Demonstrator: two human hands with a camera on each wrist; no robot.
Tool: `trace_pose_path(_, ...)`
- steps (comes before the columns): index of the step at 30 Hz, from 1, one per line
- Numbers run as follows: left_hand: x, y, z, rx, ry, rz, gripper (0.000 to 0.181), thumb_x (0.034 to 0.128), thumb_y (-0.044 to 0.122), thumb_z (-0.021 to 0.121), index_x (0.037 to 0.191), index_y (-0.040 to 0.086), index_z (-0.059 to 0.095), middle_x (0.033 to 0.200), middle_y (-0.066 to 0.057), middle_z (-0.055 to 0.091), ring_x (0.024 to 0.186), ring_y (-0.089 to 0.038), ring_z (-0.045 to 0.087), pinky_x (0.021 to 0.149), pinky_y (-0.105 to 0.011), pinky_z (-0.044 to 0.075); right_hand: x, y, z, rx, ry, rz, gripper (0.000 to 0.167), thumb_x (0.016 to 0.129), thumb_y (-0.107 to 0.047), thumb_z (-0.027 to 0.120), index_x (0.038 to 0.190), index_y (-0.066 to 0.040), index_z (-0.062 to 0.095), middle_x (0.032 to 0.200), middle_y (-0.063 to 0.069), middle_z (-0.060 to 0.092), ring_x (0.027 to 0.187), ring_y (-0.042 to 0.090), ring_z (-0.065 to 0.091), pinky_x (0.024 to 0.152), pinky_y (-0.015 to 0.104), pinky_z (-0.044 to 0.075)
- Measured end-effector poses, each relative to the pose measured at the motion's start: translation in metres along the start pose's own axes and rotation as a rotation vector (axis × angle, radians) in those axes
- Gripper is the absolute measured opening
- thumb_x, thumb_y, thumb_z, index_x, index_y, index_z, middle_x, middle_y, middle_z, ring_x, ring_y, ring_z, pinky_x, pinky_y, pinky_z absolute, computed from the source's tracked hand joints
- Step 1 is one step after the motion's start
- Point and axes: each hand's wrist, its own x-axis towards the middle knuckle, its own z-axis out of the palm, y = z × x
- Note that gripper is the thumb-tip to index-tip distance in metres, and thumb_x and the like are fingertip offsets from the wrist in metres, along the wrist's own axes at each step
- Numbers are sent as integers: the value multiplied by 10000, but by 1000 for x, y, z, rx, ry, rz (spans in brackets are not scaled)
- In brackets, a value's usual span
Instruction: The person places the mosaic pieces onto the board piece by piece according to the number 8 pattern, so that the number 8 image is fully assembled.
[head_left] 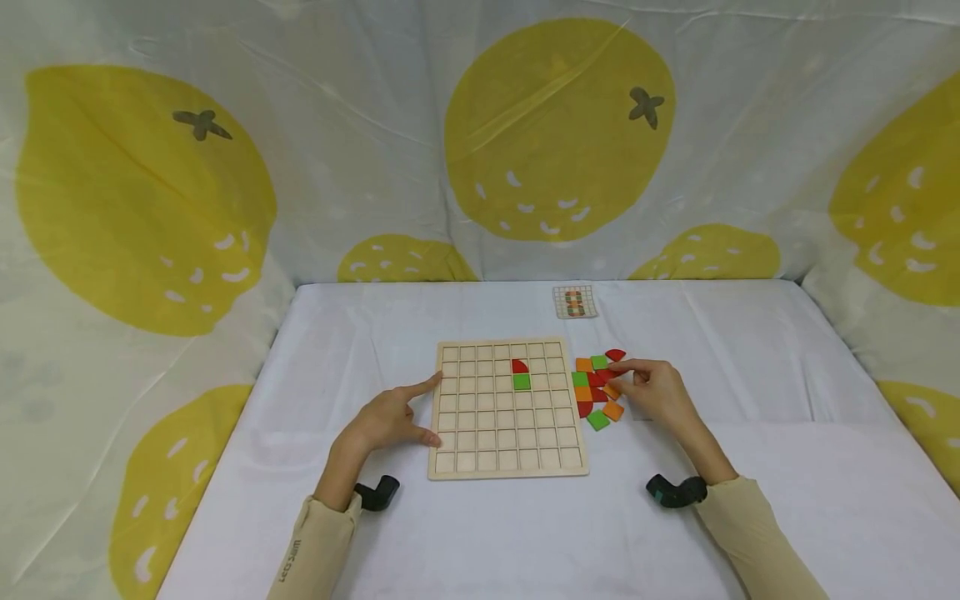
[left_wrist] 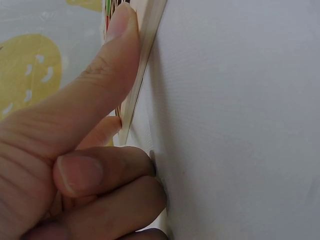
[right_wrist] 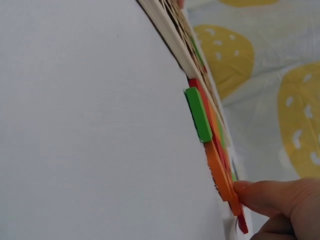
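Observation:
A wooden grid board point(head_left: 480, 422) lies flat on the white table, with a red quarter-round piece point(head_left: 520, 367) and a green square point(head_left: 522, 382) in two of its cells. My left hand point(head_left: 384, 420) rests thumb and index finger on the board's left edge; in the left wrist view the other fingers of that hand point(left_wrist: 75, 150) are curled. Right of the board lies a cluster of red, green and orange pieces point(head_left: 597, 420). My right hand point(head_left: 662, 398) has its fingertips at the cluster's right side, and in the right wrist view a fingertip point(right_wrist: 245, 190) touches the pieces; whether one is pinched is unclear.
A small card with a printed grid pattern point(head_left: 575, 302) lies behind the board, near the table's back edge. White cloth covers the table point(head_left: 495, 533), and a lemon-patterned curtain point(head_left: 360, 167) stands behind and on both sides.

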Motion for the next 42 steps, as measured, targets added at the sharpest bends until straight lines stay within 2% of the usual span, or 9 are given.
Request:
trace_pose_path(5,0,-1,1,-2,2,-5,1101,696,367,948,1617,338,344,598,53,330,556,-104,265,569,-269,258,2,3,3,4,18,-10,293,929,-202,783,1180,-50,775,603,-11,340,540,162,334,487,249,223)
trace_pose_path(9,0,-1,0,-5,1,-6,1099,697,366,948,1617,328,348,599,51,328,559,-107,272,566,-267,256,0,0,4,-7,27,20,299,919,-217,795,1151,-29,775,606,0,354,551,185,354,490,250,233)
trace_pose_path(14,0,-1,0,-13,0,-8,1099,696,362,950,1617,327,351,597,47,328,556,-110,273,561,-268,256,-3,-8,1,-68,42,83,327,898,-300,814,1033,-5,777,616,20,418,646,217,433,511,273,284)
trace_pose_path(19,-1,-2,0,-14,1,0,1106,693,369,949,1617,350,341,602,48,314,565,-112,266,575,-271,260,-5,-9,-2,-138,40,97,341,865,-345,839,922,-18,757,622,24,446,694,217,458,544,286,305)
trace_pose_path(23,0,-3,0,-16,1,12,1110,692,371,949,1619,345,337,603,48,308,571,-116,268,579,-274,262,-2,-6,-5,-103,-19,55,361,879,-323,832,1085,-35,760,650,25,432,639,204,428,528,273,293)
trace_pose_path(27,0,-2,0,-26,-5,10,1109,694,369,951,1619,342,339,602,48,310,571,-116,267,579,-274,256,1,1,-7,-25,-108,-7,355,926,-212,782,1247,-66,737,651,14,402,571,178,389,497,246,276)
trace_pose_path(30,0,-2,1,-25,-5,3,1108,694,370,950,1618,346,339,601,46,325,564,-113,272,574,-274,258,3,4,-7,-6,-152,-46,323,946,-141,741,1259,-62,741,652,9,395,577,165,390,501,235,276)
trace_pose_path(33,0,-3,1,-21,-2,0,1106,694,370,950,1617,348,341,598,45,338,553,-111,275,566,-274,261,3,5,-8,-8,-166,-76,307,951,-134,734,1245,-49,747,662,8,400,597,164,401,510,239,280)
trace_pose_path(42,0,-2,1,-23,1,4,1102,697,360,949,1616,349,342,595,47,336,553,-111,278,561,-270,263,2,11,-24,-62,-233,-93,278,978,-123,659,1237,-101,756,654,-19,364,580,129,372,519,231,289)
